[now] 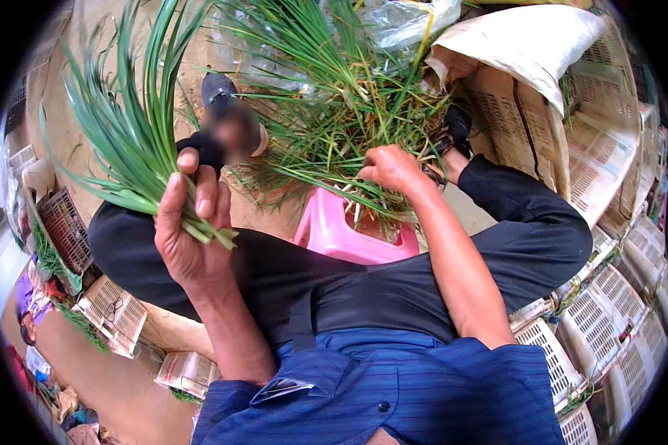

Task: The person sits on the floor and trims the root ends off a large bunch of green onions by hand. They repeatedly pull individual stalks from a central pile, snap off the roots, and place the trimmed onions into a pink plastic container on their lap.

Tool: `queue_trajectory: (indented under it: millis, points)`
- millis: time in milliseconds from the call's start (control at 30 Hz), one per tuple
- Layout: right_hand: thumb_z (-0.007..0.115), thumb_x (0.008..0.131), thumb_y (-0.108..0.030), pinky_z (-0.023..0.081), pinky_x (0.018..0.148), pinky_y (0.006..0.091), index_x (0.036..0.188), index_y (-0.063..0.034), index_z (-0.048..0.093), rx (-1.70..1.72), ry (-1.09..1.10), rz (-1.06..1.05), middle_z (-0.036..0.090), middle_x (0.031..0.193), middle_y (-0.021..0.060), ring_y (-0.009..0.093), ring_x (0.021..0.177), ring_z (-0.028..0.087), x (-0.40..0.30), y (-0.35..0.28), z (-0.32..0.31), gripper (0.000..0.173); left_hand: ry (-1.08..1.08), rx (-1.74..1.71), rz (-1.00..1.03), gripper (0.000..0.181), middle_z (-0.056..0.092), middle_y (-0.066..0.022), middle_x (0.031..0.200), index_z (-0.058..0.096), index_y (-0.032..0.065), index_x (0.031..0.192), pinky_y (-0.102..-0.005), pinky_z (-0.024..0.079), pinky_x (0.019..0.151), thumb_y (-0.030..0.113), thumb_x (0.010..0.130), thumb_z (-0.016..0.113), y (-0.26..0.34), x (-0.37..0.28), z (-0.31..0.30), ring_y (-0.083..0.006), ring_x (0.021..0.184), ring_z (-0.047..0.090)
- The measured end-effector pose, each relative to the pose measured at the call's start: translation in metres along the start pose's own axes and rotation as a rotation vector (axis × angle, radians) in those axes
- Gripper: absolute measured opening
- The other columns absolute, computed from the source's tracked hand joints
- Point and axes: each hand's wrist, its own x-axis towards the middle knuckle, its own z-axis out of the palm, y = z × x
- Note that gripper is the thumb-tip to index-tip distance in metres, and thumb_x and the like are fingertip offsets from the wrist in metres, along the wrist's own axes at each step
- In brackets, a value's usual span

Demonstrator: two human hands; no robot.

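My left hand (197,222) is raised over my left thigh, closed around a bunch of garlic chives (131,144). Their long flat leaves fan up and away to the left, and the trimmed pale ends poke out below my fingers. My right hand (395,169), fingers curled, is at the near edge of a loose heap of chives (334,133) with dry, straw-coloured bits mixed in. Whether a stalk is between those fingertips is hidden. Beneath the heap's near edge stands a pink plastic stool (334,233), with pale stem ends lying across its top.
Clear plastic bags (406,25) lie behind the heap. A large perforated plastic crate (512,111) with a white sack (523,41) over it stands at right. More crates (601,311) line the lower right. Another crate (114,317) is on the left floor, near a person (30,317).
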Motion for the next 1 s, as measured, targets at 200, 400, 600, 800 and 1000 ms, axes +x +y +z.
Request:
queue_trajectory:
  millis: [200, 400, 600, 800, 1000]
  points:
    - [0.068, 0.082, -0.024, 0.055, 0.081, 0.0495, 0.096, -0.0024, 0.071, -0.356, -0.029, -0.175, 0.071, 0.102, 0.0212, 0.037, 0.097, 0.069, 0.010, -0.009, 0.073, 0.026, -0.025, -0.119, 0.036, 0.026, 0.046, -0.0084, 0.099, 0.041, -0.0052, 0.122, -0.0268, 0.039, 0.053, 0.010, 0.102, 0.049, 0.023, -0.002, 0.006, -0.0122, 0.065, 0.041]
    - [0.061, 0.083, -0.013, 0.057, 0.078, 0.0470, 0.096, -0.0050, 0.075, -0.518, -0.123, -0.097, 0.073, 0.100, 0.0182, 0.035, 0.094, 0.072, 0.009, 0.000, 0.054, 0.021, -0.067, -0.175, 0.027, 0.056, 0.049, -0.0090, 0.105, 0.030, -0.0090, 0.146, -0.0274, 0.042, 0.056, 0.009, 0.099, 0.054, 0.022, 0.003, -0.003, -0.0131, 0.071, 0.045]
    - [0.062, 0.086, -0.016, 0.056, 0.075, 0.0483, 0.093, -0.0032, 0.069, -0.353, 0.071, -0.044, 0.072, 0.098, 0.0168, 0.036, 0.091, 0.071, 0.015, -0.019, -0.009, 0.016, -0.010, -0.280, -0.013, 0.048, 0.049, -0.0067, 0.103, 0.042, -0.0047, 0.136, -0.0294, 0.046, 0.055, 0.006, 0.093, 0.060, 0.013, 0.009, 0.003, -0.0134, 0.074, 0.046]
    - [0.071, 0.085, -0.033, 0.051, 0.072, 0.0501, 0.089, -0.0019, 0.062, 0.028, 0.767, -0.060, 0.068, 0.091, 0.0180, 0.040, 0.083, 0.066, 0.056, -0.040, -0.074, 0.032, 0.047, -0.164, -0.031, 0.051, 0.051, -0.0079, 0.106, 0.041, -0.0002, 0.135, -0.0243, 0.045, 0.047, 0.007, 0.090, 0.063, 0.003, 0.016, 0.007, -0.0136, 0.070, 0.052]
    - [0.071, 0.083, -0.032, 0.052, 0.072, 0.0476, 0.090, -0.0016, 0.066, 0.001, 0.724, -0.205, 0.069, 0.083, 0.0182, 0.038, 0.080, 0.068, 0.084, -0.028, -0.074, 0.032, 0.082, -0.128, -0.067, 0.046, 0.053, -0.0082, 0.104, 0.045, 0.0000, 0.135, -0.0244, 0.043, 0.047, 0.007, 0.092, 0.060, -0.004, 0.017, 0.005, -0.0133, 0.071, 0.052]
